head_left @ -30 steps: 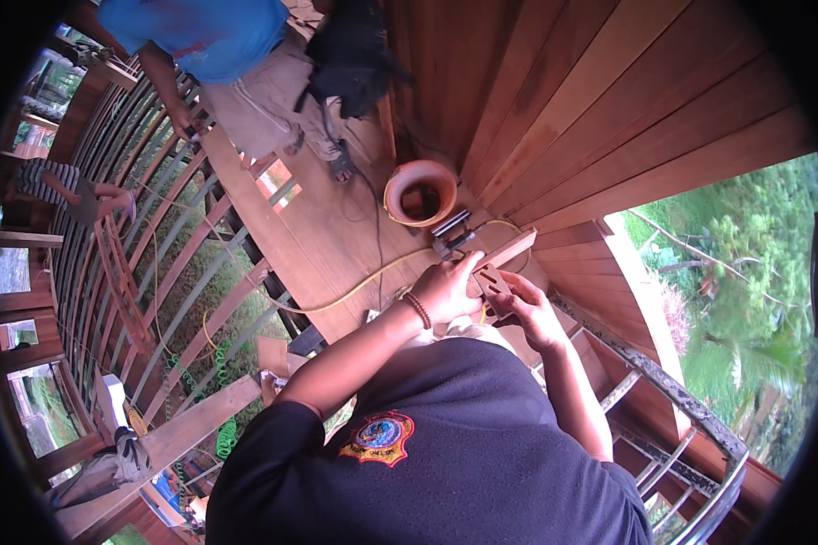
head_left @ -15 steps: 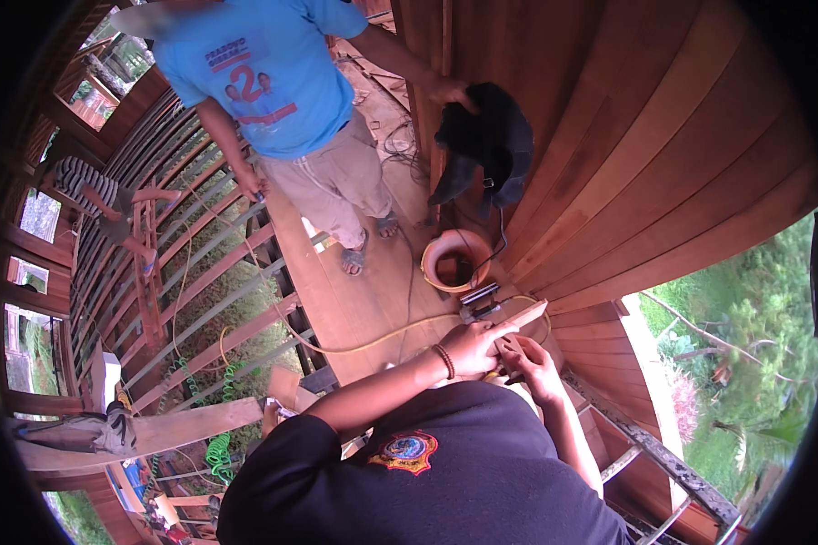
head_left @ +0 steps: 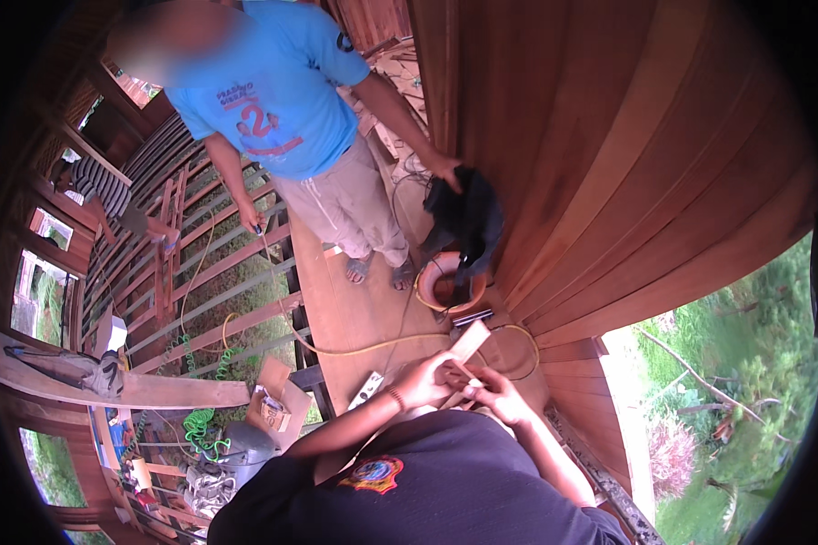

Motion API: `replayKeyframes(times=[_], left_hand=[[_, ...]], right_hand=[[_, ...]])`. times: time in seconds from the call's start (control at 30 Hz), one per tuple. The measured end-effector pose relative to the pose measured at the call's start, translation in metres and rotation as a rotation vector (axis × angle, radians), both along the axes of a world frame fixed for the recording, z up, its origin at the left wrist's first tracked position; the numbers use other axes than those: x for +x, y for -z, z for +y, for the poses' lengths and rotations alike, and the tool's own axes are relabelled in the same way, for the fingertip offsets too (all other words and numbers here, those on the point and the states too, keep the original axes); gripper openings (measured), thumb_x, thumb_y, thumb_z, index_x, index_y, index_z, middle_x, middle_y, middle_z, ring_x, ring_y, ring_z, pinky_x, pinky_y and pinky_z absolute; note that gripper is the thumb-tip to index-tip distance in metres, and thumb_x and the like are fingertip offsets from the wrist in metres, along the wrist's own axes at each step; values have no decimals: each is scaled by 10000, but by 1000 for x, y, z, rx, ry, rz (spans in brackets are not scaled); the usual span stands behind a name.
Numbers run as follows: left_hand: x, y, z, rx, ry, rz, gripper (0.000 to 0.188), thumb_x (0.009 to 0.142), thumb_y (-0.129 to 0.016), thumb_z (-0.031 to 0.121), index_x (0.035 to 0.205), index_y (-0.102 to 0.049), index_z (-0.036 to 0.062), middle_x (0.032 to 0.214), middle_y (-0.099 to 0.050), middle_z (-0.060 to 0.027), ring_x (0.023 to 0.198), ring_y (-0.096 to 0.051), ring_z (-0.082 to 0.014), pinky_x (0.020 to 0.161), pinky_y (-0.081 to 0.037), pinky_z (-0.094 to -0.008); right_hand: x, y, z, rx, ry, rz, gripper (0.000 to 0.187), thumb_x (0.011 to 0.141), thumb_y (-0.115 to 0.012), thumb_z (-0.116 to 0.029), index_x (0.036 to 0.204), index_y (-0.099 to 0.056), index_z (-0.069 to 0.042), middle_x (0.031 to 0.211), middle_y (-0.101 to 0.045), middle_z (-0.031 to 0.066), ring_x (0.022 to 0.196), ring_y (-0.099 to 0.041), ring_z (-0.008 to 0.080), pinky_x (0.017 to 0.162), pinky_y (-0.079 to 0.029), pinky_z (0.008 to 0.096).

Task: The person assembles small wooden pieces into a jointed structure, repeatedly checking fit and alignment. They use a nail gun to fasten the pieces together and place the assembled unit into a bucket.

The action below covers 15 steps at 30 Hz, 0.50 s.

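My left hand (head_left: 427,381), a beaded bracelet at its wrist, is closed around a short flat piece of wood (head_left: 470,341) in front of my chest. The wood's pale end points up and away to the right. Close beside it, my right hand (head_left: 502,398) has its fingers pinched together near the lower part of the wood. What these fingers hold is too small to name. Just beyond the wood lies a shiny metal object (head_left: 473,318) on the plank floor, partly covered by it.
An orange bucket (head_left: 423,292) stands ahead; a person in a blue shirt (head_left: 286,100) holds a black cloth or bag (head_left: 463,222) over it. A yellow hose (head_left: 373,344) crosses the planks. Open joists (head_left: 236,256) lie left, a wooden wall (head_left: 609,182) right, a cardboard box (head_left: 277,404) lower left.
The wood in my left hand has swung to a steeper angle, and my hands have shifted left and lower. The other person's black cloth has come down over the bucket's rim.
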<state>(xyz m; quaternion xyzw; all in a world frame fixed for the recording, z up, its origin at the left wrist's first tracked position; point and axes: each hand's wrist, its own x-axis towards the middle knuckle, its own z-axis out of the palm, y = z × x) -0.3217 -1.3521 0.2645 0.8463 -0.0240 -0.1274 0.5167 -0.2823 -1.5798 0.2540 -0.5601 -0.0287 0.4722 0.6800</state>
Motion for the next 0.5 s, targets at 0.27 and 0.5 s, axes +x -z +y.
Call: replayKeyframes(times=[0.27, 0.5], left_hand=[[-51, 3, 0, -117, -257, 65, 522, 795, -777, 83, 1271, -563, 66, 1163, -684, -74, 1120, -642, -153, 969, -516, -324], [-51, -14, -7, 267, -250, 8, 569, 750, -805, 191, 1264, -583, 88, 1146, -698, -145, 1084, -698, -275, 906, -559, -376]], right_hand=[[10, 10, 9, 7, -382, -175, 703, 895, -755, -405, 1417, -507, -5, 1202, -623, 109, 1067, -604, 180, 909, -500, 334], [21, -4, 11, 30, -363, -84, 648, 919, -696, -508, 1365, -575, -54, 1137, -675, 123, 991, -644, 197, 819, -535, 328]])
